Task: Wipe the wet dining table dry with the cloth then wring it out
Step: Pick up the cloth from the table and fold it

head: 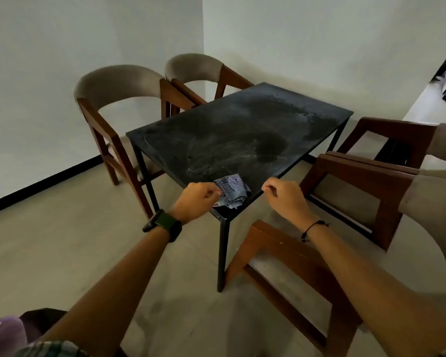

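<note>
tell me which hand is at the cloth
The left hand, wearing the watch, is at the cloth; the right hand is apart from it.

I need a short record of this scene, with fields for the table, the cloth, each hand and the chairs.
table: dark dining table, top streaked with wet patches
cloth: crumpled striped cloth on the near corner of the table
left hand: left hand at the cloth's left edge, fingers curled; a firm grip cannot be confirmed
right hand: right hand beside the cloth, fingers curled, holding nothing
chairs: wooden chairs stand around the table
</note>
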`<state>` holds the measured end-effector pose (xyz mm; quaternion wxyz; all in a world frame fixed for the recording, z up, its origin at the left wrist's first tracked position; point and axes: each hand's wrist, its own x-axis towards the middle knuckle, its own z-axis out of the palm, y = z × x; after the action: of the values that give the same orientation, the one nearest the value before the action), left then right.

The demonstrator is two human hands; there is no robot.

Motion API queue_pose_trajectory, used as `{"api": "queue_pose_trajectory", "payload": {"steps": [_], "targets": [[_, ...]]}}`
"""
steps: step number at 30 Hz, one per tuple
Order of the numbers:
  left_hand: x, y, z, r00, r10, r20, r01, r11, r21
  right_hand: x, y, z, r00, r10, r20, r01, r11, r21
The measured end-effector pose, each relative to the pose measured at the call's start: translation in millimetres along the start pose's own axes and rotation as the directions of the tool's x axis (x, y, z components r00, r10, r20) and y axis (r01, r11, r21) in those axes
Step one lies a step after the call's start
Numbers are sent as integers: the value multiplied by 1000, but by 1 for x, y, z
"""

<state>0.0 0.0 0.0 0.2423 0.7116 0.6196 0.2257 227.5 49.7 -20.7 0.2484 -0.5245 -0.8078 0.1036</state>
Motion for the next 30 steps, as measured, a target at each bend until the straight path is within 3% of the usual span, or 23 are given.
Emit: {"api": "queue_pose_trajectory", "payload": {"steps": [6, 13, 18, 23, 28, 30], "targets": [[24, -19, 33, 1000, -25, -9, 25, 1000, -15, 29, 5, 43, 987, 73, 140, -91, 988, 126], [101, -43, 66, 997, -76, 20, 76, 997, -19, 98, 38, 106, 874, 352, 335, -428, 884, 187], [145, -58, 82, 981, -175, 87, 174, 985, 16, 122, 59, 139, 813, 413, 411, -522, 828, 202], [160, -76, 103, 968, -224, 113, 209, 969, 130, 129, 63, 156, 810, 435, 393, -529, 831, 170], [176, -72, 89, 960, -274, 54, 277, 959, -53, 132, 40, 147, 801, 419, 428, -555, 787, 268], [181, -75, 73, 976, -215, 34, 216, 974, -62, 136, 32, 132, 799, 375, 470, -559, 751, 351]]}}
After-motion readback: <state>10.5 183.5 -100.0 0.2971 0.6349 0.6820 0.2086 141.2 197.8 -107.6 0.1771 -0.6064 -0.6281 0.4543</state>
